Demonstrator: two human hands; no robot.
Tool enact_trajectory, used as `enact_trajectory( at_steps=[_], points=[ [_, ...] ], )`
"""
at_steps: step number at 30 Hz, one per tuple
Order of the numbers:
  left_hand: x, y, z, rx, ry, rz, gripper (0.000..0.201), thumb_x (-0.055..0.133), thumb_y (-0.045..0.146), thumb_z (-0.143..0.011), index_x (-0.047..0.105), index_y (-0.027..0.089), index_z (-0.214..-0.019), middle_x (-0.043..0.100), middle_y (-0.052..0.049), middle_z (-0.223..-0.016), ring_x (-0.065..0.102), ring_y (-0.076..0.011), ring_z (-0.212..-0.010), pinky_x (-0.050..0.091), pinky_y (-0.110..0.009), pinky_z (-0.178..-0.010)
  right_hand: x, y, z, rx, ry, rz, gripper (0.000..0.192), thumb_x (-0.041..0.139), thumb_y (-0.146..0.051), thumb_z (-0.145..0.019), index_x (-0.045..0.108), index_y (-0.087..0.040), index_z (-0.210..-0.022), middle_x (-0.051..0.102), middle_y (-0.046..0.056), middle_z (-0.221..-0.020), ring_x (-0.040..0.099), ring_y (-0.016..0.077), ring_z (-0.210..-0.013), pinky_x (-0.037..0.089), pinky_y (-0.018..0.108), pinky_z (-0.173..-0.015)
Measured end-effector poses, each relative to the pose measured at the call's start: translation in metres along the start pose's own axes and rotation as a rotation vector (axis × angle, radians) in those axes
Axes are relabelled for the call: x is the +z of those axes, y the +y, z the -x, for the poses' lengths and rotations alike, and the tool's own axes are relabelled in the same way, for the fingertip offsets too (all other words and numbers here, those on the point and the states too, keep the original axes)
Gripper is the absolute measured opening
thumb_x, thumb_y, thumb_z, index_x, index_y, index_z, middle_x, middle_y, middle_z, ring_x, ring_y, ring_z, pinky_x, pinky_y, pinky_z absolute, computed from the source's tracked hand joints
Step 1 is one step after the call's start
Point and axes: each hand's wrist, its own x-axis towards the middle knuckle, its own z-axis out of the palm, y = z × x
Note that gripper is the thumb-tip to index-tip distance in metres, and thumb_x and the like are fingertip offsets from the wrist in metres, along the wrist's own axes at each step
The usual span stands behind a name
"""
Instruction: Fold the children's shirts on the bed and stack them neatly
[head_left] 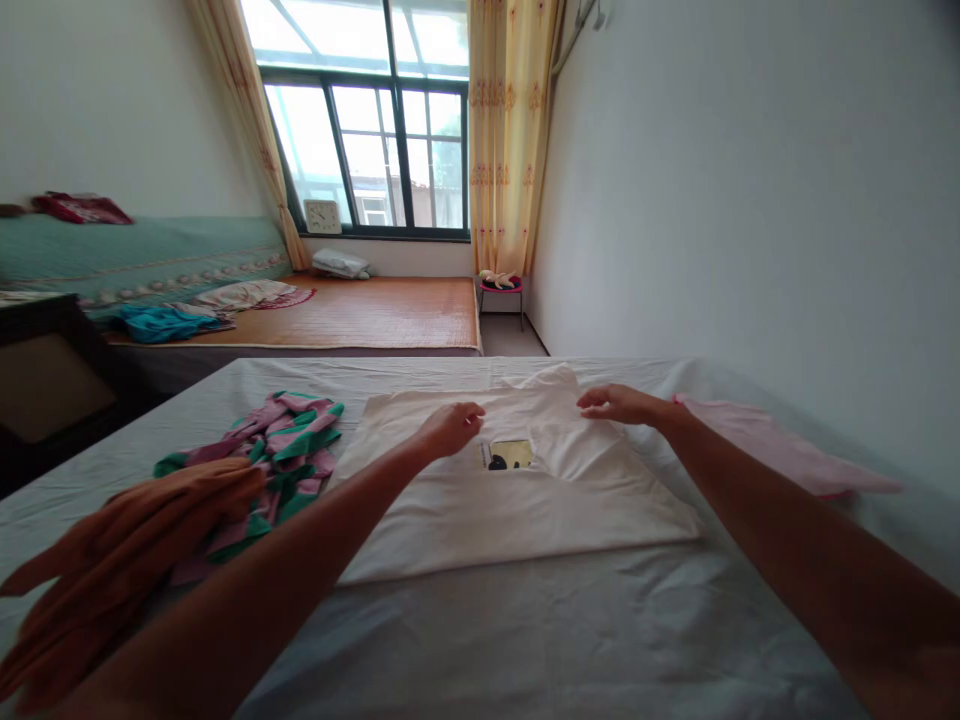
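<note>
Forearms extended forward and converging, left hand angled inward, fingers loosely curled, right hand likewise half-curled, nothing seen gripped by either, both held over a white fabric garment with rectangular yellow-and-black print, laid on a pale creased cloth sheet

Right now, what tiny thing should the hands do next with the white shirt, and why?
Probably use the right hand to gently smooth the white shirt just right of its yellow-and-black print: creases show there, and that hand is closer to them than the left hand is.
</note>
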Motion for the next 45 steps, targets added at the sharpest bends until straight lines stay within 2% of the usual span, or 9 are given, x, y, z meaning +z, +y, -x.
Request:
enact_trajectory(
  at_steps=[3, 6, 9, 14, 21, 29, 33, 41, 45],
  points=[
    [0.028, 0.056, -0.007, 0.015, -0.058, 0.032, 0.044, 0.051, 0.039, -0.085, 0.056, 0.016, -0.123, 0.067, -0.009, -0.104, 0.061, -0.0225, -0.099, 0.045, -0.029, -0.085, 0.006, -0.002, 0.025, 0.051, -0.032, 0.045, 0.041, 0.074, -0.037, -0.058, 0.072, -0.021, -0.095, 0.072, 0.005, -0.092, 0.064, 0.0205, -0.08, 0.049, 0.028, -0.072],
    [0.047, 0.086, -0.016, -0.085, -0.027, 0.009, 0.051, 0.06, 0.038, -0.079, 0.052, 0.015, -0.124, 0.062, -0.014, -0.115, 0.056, -0.0259, -0.11, 0.043, -0.033, -0.091, 0.009, -0.007, 0.038, 0.114, 0.06, 0.022, 0.026, 0.073, -0.026, -0.054, 0.071, -0.02, -0.079, 0.069, 0.0, -0.072, 0.062, 0.0173, -0.067, 0.046, 0.024, -0.062],
    [0.053, 0.093, -0.026, -0.236, -0.027, 0.059, 0.046, 0.065, 0.033, -0.073, 0.056, 0.017, -0.116, 0.065, -0.012, -0.11, 0.06, -0.0237, -0.104, 0.045, -0.031, -0.084, 0.012, -0.014, 0.039, 0.111, 0.167, -0.007, 0.012, 0.066, -0.023, -0.06, 0.068, -0.02, -0.072, 0.067, -0.002, -0.067, 0.06, 0.0155, -0.067, 0.044, 0.022, -0.062],
    [0.056, 0.094, -0.028, -0.324, 0.005, 0.097, 0.033, 0.061, 0.031, -0.075, 0.062, 0.018, -0.105, 0.069, -0.011, -0.103, 0.064, -0.022, -0.096, 0.046, -0.028, -0.076, 0.025, -0.014, 0.038, 0.147, 0.351, -0.063, 0.024, 0.059, -0.019, -0.065, 0.064, -0.019, -0.088, 0.069, 0.003, -0.084, 0.061, 0.0197, -0.082, 0.046, 0.028, -0.073],
    [0.066, 0.103, -0.027, -0.368, 0.095, 0.135, 0.024, 0.069, 0.032, -0.067, 0.066, 0.02, -0.088, 0.068, -0.009, -0.102, 0.061, -0.0242, -0.1, 0.046, -0.03, -0.077, 0.045, 0.009, 0.055, 0.102, 0.264, -0.275, 0.037, 0.061, -0.023, -0.065, 0.059, -0.02, -0.103, 0.072, 0.002, -0.09, 0.066, 0.0192, -0.082, 0.051, 0.028, -0.071],
    [0.042, 0.115, -0.007, -0.119, 0.254, 0.215, 0.015, 0.055, 0.017, -0.076, 0.061, 0.019, -0.09, 0.067, 0.0, -0.087, 0.06, -0.0133, -0.083, 0.046, -0.023, -0.077, 0.031, 0.002, 0.069, -0.069, 0.415, -0.545, 0.021, 0.061, -0.037, -0.066, 0.064, -0.018, -0.074, 0.067, -0.001, -0.072, 0.061, 0.0173, -0.073, 0.048, 0.028, -0.072],
    [0.049, 0.126, 0.025, 0.126, 0.318, 0.163, 0.019, 0.053, 0.011, -0.074, 0.064, 0.021, -0.085, 0.066, -0.001, -0.088, 0.056, -0.0168, -0.089, 0.045, -0.026, -0.081, 0.02, -0.005, 0.083, -0.084, 0.242, -0.593, 0.019, 0.065, -0.033, -0.06, 0.064, -0.016, -0.069, 0.069, 0.001, -0.072, 0.061, 0.017, -0.074, 0.047, 0.028, -0.072],
    [0.069, 0.133, 0.055, 0.263, 0.209, 0.023, 0.024, 0.051, 0.015, -0.083, 0.072, 0.025, -0.09, 0.067, -0.003, -0.098, 0.052, -0.0194, -0.1, 0.044, -0.028, -0.089, 0.007, 0.009, 0.096, 0.069, -0.026, -0.446, 0.014, 0.058, -0.025, -0.063, 0.068, -0.017, -0.068, 0.072, 0.007, -0.097, 0.064, 0.0241, -0.096, 0.049, 0.033, -0.081],
    [0.064, 0.136, 0.06, 0.308, 0.186, -0.05, 0.026, 0.052, 0.016, -0.083, 0.072, 0.026, -0.095, 0.067, -0.003, -0.097, 0.053, -0.02, -0.098, 0.044, -0.03, -0.087, 0.005, 0.011, 0.088, 0.101, 0.225, -0.096, 0.022, 0.052, -0.02, -0.071, 0.071, -0.019, -0.082, 0.072, 0.007, -0.095, 0.064, 0.0219, -0.092, 0.048, 0.032, -0.081]
  ],
)
